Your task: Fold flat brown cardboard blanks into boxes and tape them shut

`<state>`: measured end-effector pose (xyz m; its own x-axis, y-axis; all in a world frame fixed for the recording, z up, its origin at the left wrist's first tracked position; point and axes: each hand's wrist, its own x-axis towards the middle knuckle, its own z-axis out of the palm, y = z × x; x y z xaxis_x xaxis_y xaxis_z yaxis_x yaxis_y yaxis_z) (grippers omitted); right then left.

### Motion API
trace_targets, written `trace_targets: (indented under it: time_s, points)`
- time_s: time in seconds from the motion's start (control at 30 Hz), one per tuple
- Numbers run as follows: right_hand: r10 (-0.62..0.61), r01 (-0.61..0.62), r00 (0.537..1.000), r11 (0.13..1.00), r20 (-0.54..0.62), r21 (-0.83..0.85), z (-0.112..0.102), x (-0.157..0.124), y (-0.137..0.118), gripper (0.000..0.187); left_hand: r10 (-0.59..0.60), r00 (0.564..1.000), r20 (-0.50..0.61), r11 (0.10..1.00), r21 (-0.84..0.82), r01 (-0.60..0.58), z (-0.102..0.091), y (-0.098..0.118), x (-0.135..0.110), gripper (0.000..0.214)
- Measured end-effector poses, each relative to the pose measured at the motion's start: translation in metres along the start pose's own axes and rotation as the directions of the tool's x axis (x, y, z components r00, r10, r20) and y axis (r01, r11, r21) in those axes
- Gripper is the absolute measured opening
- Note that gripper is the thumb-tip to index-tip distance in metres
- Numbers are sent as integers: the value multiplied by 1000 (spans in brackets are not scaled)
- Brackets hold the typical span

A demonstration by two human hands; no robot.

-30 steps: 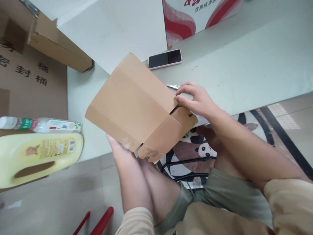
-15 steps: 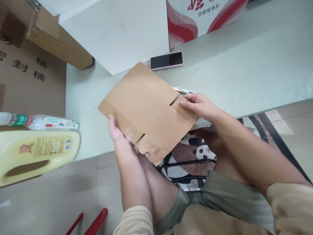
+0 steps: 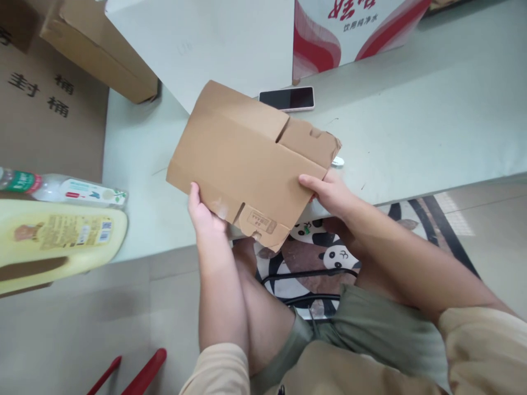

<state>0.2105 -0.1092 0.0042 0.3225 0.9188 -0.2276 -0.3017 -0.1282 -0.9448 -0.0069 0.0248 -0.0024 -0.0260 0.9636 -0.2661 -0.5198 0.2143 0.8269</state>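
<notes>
A brown cardboard sheet (image 3: pixel 242 151), creased and cut with slots, is held tilted above the table edge. My left hand (image 3: pixel 206 216) grips its lower left edge, thumb on top and the other fingers hidden beneath. On the right edge my right hand (image 3: pixel 329 192) pinches the sheet, thumb on the upper face. One flap (image 3: pixel 307 140) juts out at the upper right, its corner torn or frayed. Another flap (image 3: pixel 263 225) with printed marks sticks out at the lower side. Just past the sheet, a small end of a whitish metal object (image 3: pixel 337 162) shows; the rest is covered.
A phone (image 3: pixel 287 99) lies on the pale table (image 3: pixel 411 120) beside a large white box (image 3: pixel 214 49). Behind stands a red and white carton (image 3: pixel 349 33). To the left are a plastic bottle (image 3: pixel 61 188), a yellow jug (image 3: pixel 82 233) and cardboard boxes (image 3: pixel 99 55).
The cardboard sheet has turned and risen slightly, and its right flap now stands out. My right hand has shifted from that flap down to the right edge. The view has moved a little.
</notes>
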Motion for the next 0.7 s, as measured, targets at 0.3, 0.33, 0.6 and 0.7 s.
trace_targets:
  time_s: [0.3, 0.33, 0.6, 0.7]
  points:
    - [-57, 138, 917, 974, -394, 182, -43, -45, -30, 47, -249, 966, -66, 966, -91, 243, 9, 11, -2, 43]
    - [-49, 146, 890, 973, -453, 181, -56, -58, -35, 46, -268, 961, -74, 960, -100, 260, 11, 13, -4, 42]
    - [-247, 328, 438, 939, -864, -102, -153, -130, -79, 32, -274, 961, -42, 953, -148, 266, 14, 13, -5, 35]
    - [-403, 119, 242, 915, -883, -385, -179, -106, -118, 23, -272, 961, -50, 954, -146, 262, 17, 11, -4, 35]
